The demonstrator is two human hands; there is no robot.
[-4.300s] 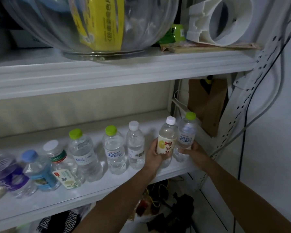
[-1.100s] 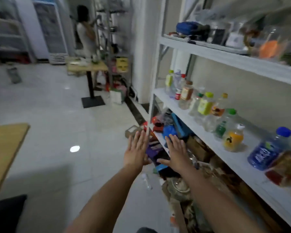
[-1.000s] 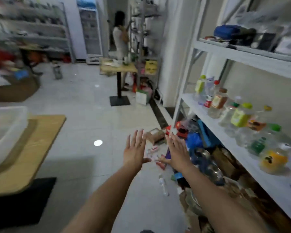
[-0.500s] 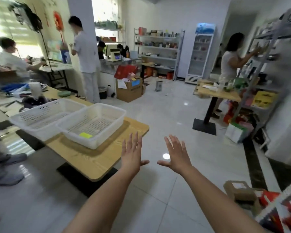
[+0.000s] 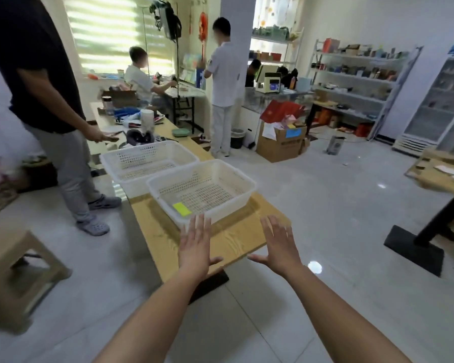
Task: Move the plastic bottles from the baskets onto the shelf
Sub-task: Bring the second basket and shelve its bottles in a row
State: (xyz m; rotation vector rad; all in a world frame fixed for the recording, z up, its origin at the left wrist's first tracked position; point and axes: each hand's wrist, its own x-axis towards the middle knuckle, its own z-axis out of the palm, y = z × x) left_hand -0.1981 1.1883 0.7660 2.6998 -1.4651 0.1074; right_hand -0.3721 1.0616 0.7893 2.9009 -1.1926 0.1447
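Two white perforated baskets stand on a wooden table (image 5: 228,242). The near basket (image 5: 243,180) holds only a yellow slip (image 5: 182,208); the far basket (image 5: 142,150) shows no bottles. My left hand (image 5: 195,244) hovers with fingers spread just in front of the near basket. My right hand (image 5: 279,243) is spread the same way over the table's near right corner. Both hands hold nothing. No plastic bottles and no bottle shelf are in view.
A person in a black top (image 5: 45,106) stands left of the table, close to the far basket. A beige stool (image 5: 16,263) is at the near left. A cardboard box (image 5: 281,142) and a second table (image 5: 440,179) stand further off on the tiled floor.
The view has swung left from the bottle shelf to the basket table, and the baskets are now closer. Both hands stay spread and hold nothing.
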